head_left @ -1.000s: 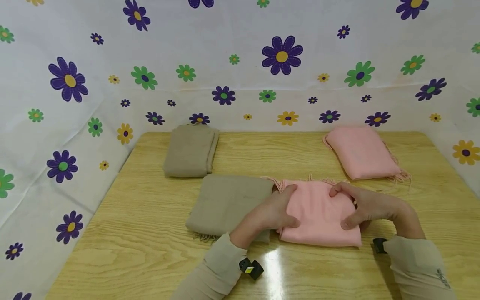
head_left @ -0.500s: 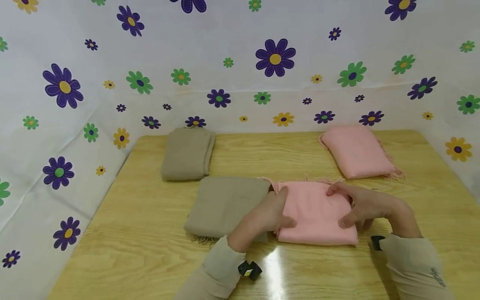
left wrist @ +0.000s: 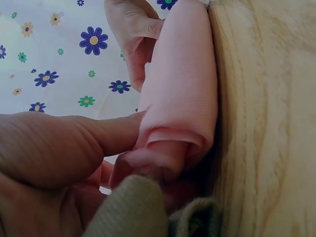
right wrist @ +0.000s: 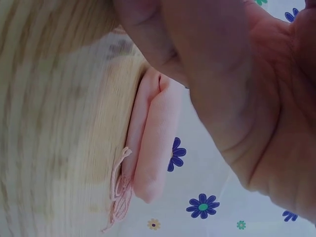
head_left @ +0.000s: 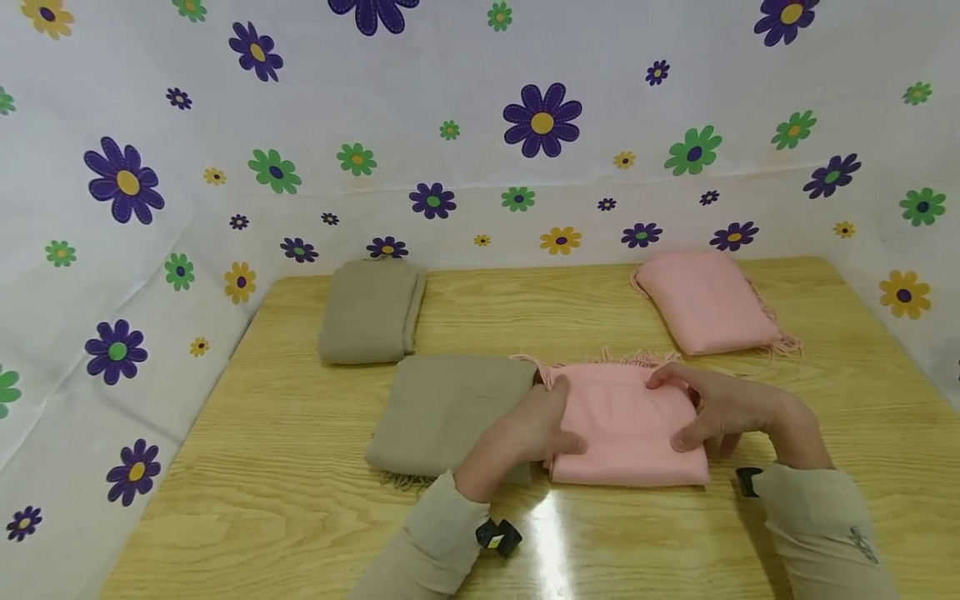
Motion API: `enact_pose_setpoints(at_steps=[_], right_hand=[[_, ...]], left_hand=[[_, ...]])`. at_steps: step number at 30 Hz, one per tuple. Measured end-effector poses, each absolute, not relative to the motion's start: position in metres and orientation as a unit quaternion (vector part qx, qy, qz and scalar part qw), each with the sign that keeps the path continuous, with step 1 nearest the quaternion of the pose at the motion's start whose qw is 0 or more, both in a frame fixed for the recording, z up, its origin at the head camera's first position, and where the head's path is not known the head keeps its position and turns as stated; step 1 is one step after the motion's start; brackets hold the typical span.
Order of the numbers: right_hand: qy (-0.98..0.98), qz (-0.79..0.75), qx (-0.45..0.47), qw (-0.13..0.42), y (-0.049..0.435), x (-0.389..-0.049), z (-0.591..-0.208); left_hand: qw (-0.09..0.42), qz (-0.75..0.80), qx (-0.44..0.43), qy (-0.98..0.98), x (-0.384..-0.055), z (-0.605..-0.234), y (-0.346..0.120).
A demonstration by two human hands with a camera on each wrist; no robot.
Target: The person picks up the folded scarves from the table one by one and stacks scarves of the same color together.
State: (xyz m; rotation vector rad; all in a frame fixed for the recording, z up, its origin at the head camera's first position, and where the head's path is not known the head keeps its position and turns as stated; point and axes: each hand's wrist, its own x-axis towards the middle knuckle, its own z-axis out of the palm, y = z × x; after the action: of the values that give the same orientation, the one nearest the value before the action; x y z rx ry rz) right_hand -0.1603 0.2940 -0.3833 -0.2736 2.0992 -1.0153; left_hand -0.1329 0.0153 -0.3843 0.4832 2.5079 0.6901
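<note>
A folded pink scarf (head_left: 622,433) with fringe along its far edge lies on the wooden table in front of me. My left hand (head_left: 525,429) grips its left side, thumb on top. On the opposite side my right hand (head_left: 738,408) holds the scarf's right edge between thumb and fingers. The left wrist view shows the rolled layers of the pink scarf (left wrist: 182,74) at its side, with the left thumb pressing on them. Directly left of it, close to my left hand, lies a folded beige scarf (head_left: 450,417), fringe at its near edge.
Another folded beige scarf (head_left: 371,312) sits at the back left of the table (head_left: 262,467). A second folded pink scarf (head_left: 708,300) with fringe lies at the back right. A white cloth (head_left: 337,100) with printed flowers stands behind and at the sides.
The head view has shifted slightly, so the scene sits a little further left. Both hands keep their hold on the pink scarf, which hardly moves on the table.
</note>
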Motion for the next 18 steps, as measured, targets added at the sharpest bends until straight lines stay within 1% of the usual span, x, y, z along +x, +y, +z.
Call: enact_pose_setpoints(at_steps=[5,9,13,18], right_hand=[[0.824,-0.403,-0.114,0.382,0.295,-0.163,-0.381],[0.819,-0.414,-0.124,0.378,0.296,-0.163,-0.381],[0.813,-0.420,-0.140,0.377,0.299,-0.162,-0.382],[0.810,-0.425,-0.147,0.377,0.300,-0.160,-0.383]], left_hand=[[0.248,0.284,0.172,0.910,-0.135,-0.384,0.013],[0.256,0.309,0.192,0.896,-0.135,-0.384,0.008],[0.247,0.290,0.223,0.897,-0.135,-0.382,0.005],[0.237,0.265,0.218,0.909,-0.133,-0.379,0.008]])
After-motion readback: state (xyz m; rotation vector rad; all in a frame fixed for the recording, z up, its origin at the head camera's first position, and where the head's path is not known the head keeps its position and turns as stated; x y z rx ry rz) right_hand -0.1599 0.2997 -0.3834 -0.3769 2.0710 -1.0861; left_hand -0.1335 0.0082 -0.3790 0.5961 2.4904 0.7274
